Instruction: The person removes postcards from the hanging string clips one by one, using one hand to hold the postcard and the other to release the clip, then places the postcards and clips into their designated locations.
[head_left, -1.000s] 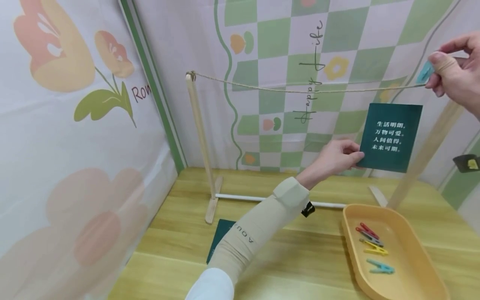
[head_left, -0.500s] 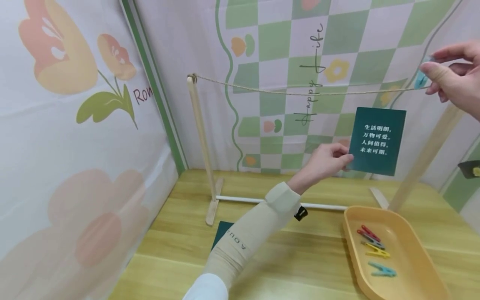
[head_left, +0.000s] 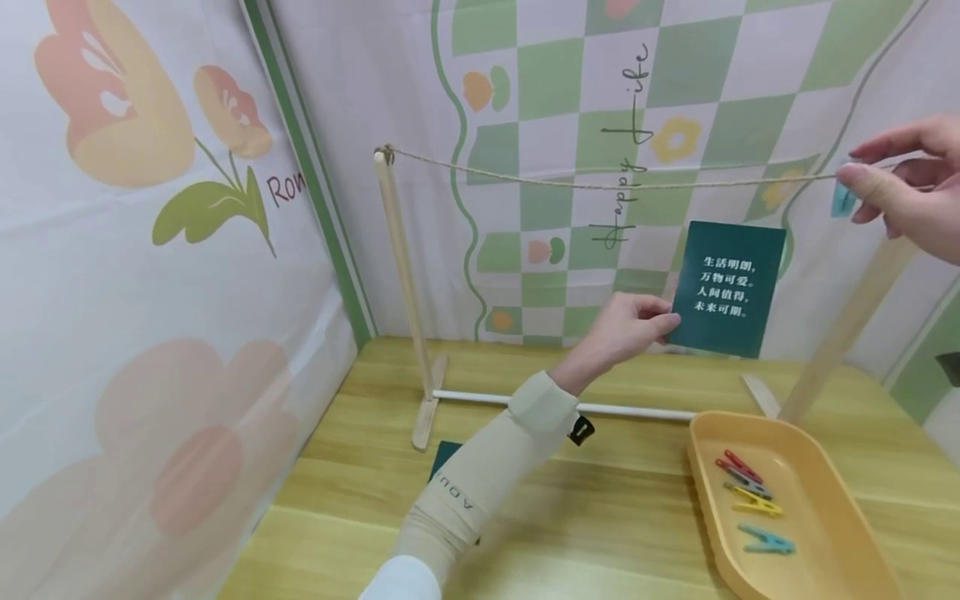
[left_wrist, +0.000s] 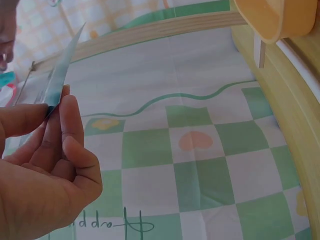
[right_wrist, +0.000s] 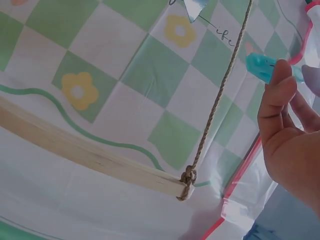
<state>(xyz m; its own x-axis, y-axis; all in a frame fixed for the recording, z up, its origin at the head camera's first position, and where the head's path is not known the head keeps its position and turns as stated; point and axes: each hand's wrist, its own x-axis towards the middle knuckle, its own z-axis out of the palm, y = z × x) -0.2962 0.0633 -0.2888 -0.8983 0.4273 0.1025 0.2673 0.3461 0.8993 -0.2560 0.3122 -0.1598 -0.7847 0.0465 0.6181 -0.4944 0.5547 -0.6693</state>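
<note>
My left hand (head_left: 626, 329) pinches a dark green card (head_left: 727, 287) with white printed characters by its lower left corner. The card is held up below the twine line (head_left: 637, 187), its top edge lower than the twine. In the left wrist view the card (left_wrist: 61, 70) shows nearly edge-on between thumb and fingers. At the upper right, my right hand (head_left: 911, 183) pinches a light blue clothespin (head_left: 843, 198), its nose pointing down, beside the twine. The right wrist view shows that clothespin (right_wrist: 260, 66) between thumb and fingertips, apart from the twine (right_wrist: 220, 95).
The twine is tied to a wooden post (head_left: 401, 267) on the left; another post (head_left: 847, 333) stands on the right. A white rod (head_left: 637, 411) joins their feet. A yellow tray (head_left: 701, 492) holds several clothespins. Another green card (head_left: 444, 454) lies partly under the left forearm.
My left hand has carried the card left and slightly down. The right hand has lowered the clothespin, now pointing downward, and shifted slightly left.
</note>
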